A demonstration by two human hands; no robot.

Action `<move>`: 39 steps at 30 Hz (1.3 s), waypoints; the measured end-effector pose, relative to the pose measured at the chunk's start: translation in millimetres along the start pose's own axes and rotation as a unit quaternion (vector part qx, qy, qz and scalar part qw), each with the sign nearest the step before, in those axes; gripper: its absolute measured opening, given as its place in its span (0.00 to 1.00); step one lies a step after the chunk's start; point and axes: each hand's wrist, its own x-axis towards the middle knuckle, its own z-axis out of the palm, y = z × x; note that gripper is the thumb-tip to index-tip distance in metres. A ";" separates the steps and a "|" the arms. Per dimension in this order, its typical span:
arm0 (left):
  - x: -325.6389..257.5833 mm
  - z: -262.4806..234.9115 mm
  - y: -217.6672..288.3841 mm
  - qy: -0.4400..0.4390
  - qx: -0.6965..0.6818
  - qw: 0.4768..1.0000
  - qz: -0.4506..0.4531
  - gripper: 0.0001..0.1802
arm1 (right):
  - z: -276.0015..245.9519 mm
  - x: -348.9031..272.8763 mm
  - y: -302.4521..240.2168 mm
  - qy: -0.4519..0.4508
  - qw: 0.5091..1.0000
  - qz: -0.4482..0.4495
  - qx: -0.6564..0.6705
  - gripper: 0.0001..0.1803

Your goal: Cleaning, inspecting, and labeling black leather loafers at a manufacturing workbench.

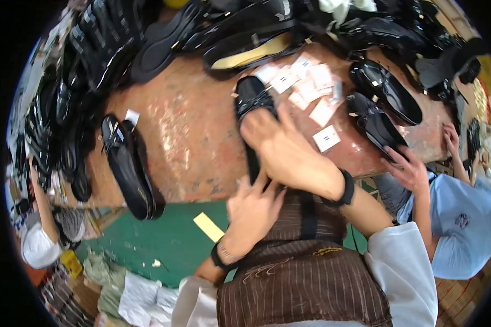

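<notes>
A glossy black shoe with a lace bow (pixel 251 92) lies on the table in front of me, toe pointing away. My right hand (pixel 281 147) reaches across its upper, slightly blurred, fingers bent over the shoe and covering its middle. At the heel end, by the table's near edge, my left hand (pixel 255 210) has its fingers bent around the shoe, close beneath my right wrist. The heel itself is mostly hidden by both hands. Small white and pink paper tags (pixel 313 87) lie scattered just right of the toe.
A pair of black shoes (pixel 128 169) rests at left, overhanging the worn brown table (pixel 196 131). More shoes (pixel 256 46) are piled along the back and left. At right, a co-worker's hand (pixel 409 169) touches one of two black shoes (pixel 390 90). Yellow paper (pixel 208 227) shows below the table edge.
</notes>
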 end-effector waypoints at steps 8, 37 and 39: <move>-40.9 -135.9 -54.1 0.237 -0.016 0.963 -0.129 0.28 | -77.8 -152.8 68.9 0.384 0.858 0.327 0.099 0.11; -8.0 -57.4 -75.0 0.340 -0.446 0.753 -0.344 0.36 | -46.8 59.2 -104.1 0.308 0.892 0.068 0.324 0.30; -19.8 -54.8 -89.0 0.408 -0.618 0.631 -0.232 0.27 | -12.0 52.4 -130.8 0.206 0.932 0.061 0.293 0.26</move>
